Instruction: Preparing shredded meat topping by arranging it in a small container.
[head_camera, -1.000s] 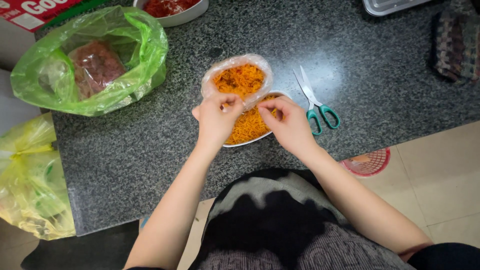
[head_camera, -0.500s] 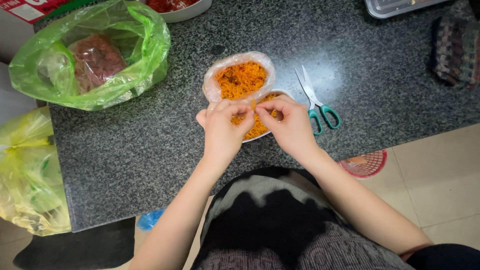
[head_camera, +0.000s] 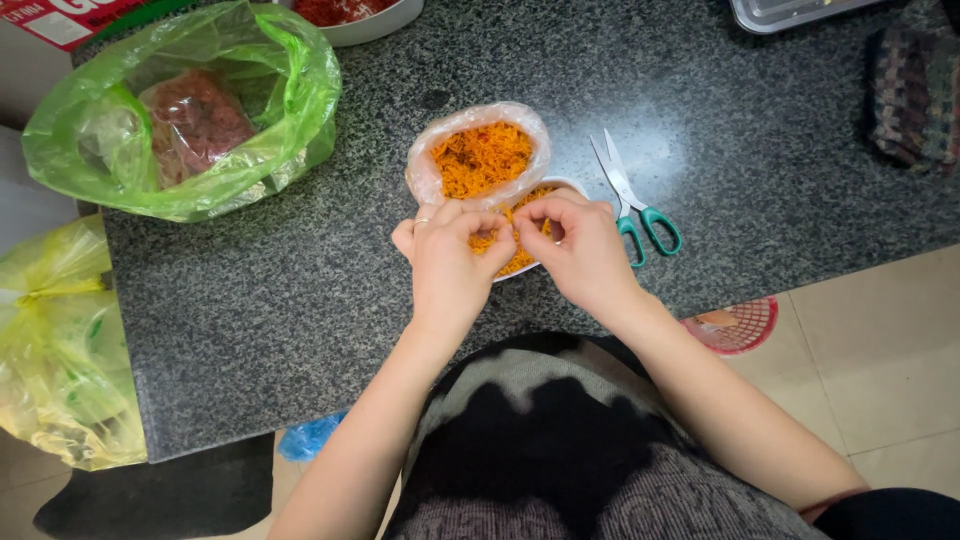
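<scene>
At the near edge of the speckled grey stone surface (head_camera: 300, 300), the left hand (head_camera: 450, 265) and right hand (head_camera: 580, 250) are both pinching shreds of orange food over one white bowl (head_camera: 560, 188), fingers curled nearly closed. One clear bag (head_camera: 480, 155) of the same orange shreds is touching the bowl's far side. One pair of green-handled scissors (head_camera: 635, 205) is lying just beside it. One green bag (head_camera: 190, 115) and one yellow bag (head_camera: 60, 350) are sitting at left. Beige floor tiles (head_camera: 880, 350) are showing below.

Bare counter (head_camera: 300, 300) lay open left of the hands. Scissors (head_camera: 632, 200) crowded the right; a green bag (head_camera: 190, 110) blocked far left.
</scene>
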